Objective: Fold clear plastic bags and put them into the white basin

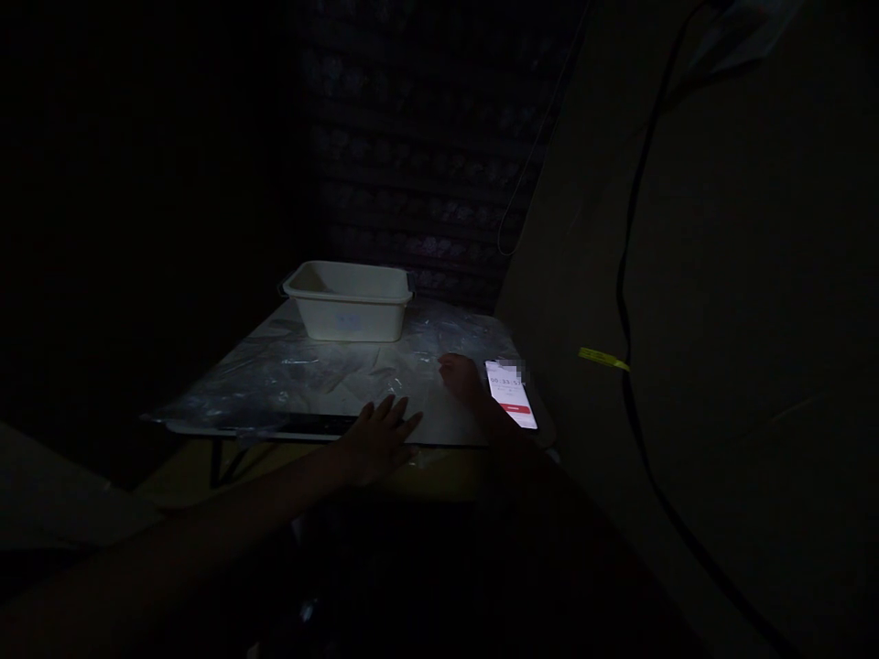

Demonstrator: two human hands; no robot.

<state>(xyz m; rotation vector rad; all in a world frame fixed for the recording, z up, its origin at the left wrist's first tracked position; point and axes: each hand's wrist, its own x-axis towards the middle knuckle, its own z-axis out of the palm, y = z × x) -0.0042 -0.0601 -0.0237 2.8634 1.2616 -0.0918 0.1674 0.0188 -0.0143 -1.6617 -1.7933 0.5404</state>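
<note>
Cream plastic shows palest on the worktop (426, 412): a rectangular tub (353, 318) standing upright toward the back, left of centre, with what looks like a dark handle at either end of its rim. From my angle I see its far inner wall but not its floor, so I cannot tell whether it holds anything. Clear film (254, 389) lies crumpled across much of the surface, spilling over the front left corner and catching thin glints around the tub.

I have both hands in view, well in front of the tub and apart from it. The left hand (381, 441) is at the near edge, palm down, fingers spread wide, with nothing in its grasp that I can see. The right hand (461, 377) sits farther in, its fingers curled narrow; the gloom keeps me from telling whether they pinch any film. Just beside that wrist, on the right, a phone (512, 394) lies face up, its screen lit with a row of digits and a red bar.

Farther right, I make out a dark cable (623, 302) hanging in front of a dim panel (742, 320), with a yellow tag (602, 358) sticking out from it.
</note>
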